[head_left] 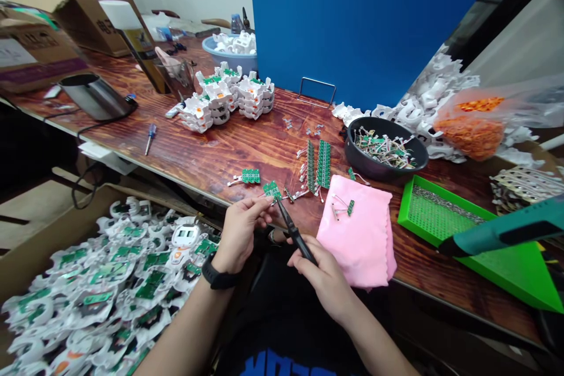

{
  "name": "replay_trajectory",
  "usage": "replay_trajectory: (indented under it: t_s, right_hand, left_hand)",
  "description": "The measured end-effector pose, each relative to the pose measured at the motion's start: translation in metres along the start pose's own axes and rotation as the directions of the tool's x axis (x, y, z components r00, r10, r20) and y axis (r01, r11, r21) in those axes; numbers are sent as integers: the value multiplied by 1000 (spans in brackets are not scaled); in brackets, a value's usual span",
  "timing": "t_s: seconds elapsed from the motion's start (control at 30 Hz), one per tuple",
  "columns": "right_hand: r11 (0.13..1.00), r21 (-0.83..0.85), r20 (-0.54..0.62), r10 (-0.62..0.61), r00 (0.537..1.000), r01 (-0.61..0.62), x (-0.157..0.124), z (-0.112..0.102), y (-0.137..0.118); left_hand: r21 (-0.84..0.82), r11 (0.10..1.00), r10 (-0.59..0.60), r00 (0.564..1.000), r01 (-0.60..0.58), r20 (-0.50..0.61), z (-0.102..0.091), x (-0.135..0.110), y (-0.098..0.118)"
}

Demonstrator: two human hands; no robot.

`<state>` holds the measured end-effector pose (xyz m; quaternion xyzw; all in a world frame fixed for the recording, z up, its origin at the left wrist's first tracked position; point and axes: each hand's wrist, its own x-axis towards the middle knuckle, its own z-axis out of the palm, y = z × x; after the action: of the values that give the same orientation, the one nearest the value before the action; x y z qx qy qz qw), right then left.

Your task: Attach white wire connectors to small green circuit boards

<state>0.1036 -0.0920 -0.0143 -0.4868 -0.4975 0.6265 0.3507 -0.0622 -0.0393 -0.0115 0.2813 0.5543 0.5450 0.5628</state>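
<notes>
My left hand, a black band on its wrist, pinches a small green circuit board between thumb and fingertips above the table's front edge. In my right hand are dark long-nose pliers, their tip at the board's lower edge. Left of it lies another green board piece with a wired connector. Beyond my hands are long strips of joined green boards with white connectors along one side. A small wired board rests on a folded pink cloth to the right.
A black bowl of wired boards stands behind the cloth. On the right are a green tray and a teal handheld tool. Stacked white housings stand at the back. A carton of white housings is at lower left.
</notes>
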Motion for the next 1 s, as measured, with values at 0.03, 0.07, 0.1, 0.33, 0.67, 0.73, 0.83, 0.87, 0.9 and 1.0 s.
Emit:
replay_trajectory:
  t_s: [0.03,0.07,0.1,0.33,0.67,0.73,0.83,0.87,0.9,1.0]
  right_hand:
    - [1000,-15,1,-2,1000,2,0,0,1]
    - [1000,-19,5,2,1000,-2,0,1,2]
    - [1000,6,6,11,1000,-11,0,2,4]
    - [825,538,114,128,985,-170,1,7,-1]
    - [675,642,377,134,917,-362,-4,-14,-17]
    - [699,650,321,101,942,-297,-16,-20,-20]
    - [726,665,211,43,976,-176,-36,-37,-25]
    - [734,667,162,27,986,-129,-41,-44,-27]
    - [741,666,109,17,994,-86,-46,-51,-28]
    - [746,666,-24,26,999,-4,-54,-72,-26]
  left_hand:
    - [-9,1000,-4,1000,4,12,1,0,0]
    - [-25,1000,-8,1000,9,24,2,0,-1]
    - [-48,999,-13,999,15,33,3,1,-2]
    - [-182,982,-41,998,49,47,4,9,-13]
    - [620,750,334,941,-231,-52,-4,31,9]
    - [770,569,476,879,-289,-22,-1,30,8]
    - [793,365,594,778,-488,205,14,23,8]
    - [746,321,573,747,-583,337,23,20,7]
    - [679,287,526,703,-676,479,33,18,7]
    - [477,182,365,509,-860,780,66,19,6]
